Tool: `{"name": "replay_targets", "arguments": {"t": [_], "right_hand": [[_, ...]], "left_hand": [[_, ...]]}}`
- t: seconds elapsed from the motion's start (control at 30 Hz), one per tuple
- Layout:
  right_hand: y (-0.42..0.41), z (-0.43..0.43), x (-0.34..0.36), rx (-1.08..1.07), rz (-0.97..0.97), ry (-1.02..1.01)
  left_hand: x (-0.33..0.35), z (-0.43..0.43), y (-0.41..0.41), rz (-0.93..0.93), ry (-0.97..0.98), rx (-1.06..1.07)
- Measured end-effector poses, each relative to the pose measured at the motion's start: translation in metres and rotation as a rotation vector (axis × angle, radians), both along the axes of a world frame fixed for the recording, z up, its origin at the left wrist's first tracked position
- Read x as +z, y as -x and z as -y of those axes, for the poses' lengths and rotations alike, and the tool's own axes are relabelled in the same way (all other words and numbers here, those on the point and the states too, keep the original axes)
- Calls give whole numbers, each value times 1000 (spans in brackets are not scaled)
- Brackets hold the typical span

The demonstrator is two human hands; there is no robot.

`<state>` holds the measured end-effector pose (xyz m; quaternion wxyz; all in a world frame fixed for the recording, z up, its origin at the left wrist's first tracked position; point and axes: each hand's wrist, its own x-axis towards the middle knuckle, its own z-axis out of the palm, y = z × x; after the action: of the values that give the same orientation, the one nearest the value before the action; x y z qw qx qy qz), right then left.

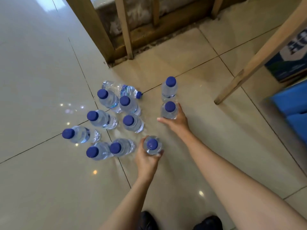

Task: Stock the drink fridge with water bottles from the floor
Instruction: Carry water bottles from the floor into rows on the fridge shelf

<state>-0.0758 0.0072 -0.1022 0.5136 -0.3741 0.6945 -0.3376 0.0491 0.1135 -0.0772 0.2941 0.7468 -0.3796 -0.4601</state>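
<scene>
Left grip (146, 159) is curling round the near bottle (152, 144); right grip (177, 122), at one o'clock, is clasping the far bottle (169, 107), likely gathering two per trip.

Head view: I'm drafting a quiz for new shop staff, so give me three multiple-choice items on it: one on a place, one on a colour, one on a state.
1. Where is the lying bottle?
A. at the far edge of the standing bottles
B. between the shoes
C. in the right hand

2. What colour are the caps?
A. white
B. red
C. blue

3. What is the left hand doing?
A. resting flat on the floor
B. gripping an upright bottle
C. hanging empty

Answers:
1 A, it lies on its side just beyond the standing bottles.
2 C, every cap in view is blue.
3 B, its fingers curl round the bottle below the cap.
</scene>
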Motion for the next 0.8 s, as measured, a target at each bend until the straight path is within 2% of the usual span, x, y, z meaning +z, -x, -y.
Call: {"name": "replay_targets", "arguments": {"t": [0.2,0.4,0.57,0.8], "right_hand": [[19,-25,43,11,57,-83],[46,-42,158,-110,106,-105],[82,-48,311,-200,143,-42],[153,-56,572,-204,119,99]], "left_hand": [[49,20,2,-74,-62,-68],[167,44,18,-214,-52,-259],[302,66,32,-303,-7,-445],[542,112,77,-378,115,-734]]}}
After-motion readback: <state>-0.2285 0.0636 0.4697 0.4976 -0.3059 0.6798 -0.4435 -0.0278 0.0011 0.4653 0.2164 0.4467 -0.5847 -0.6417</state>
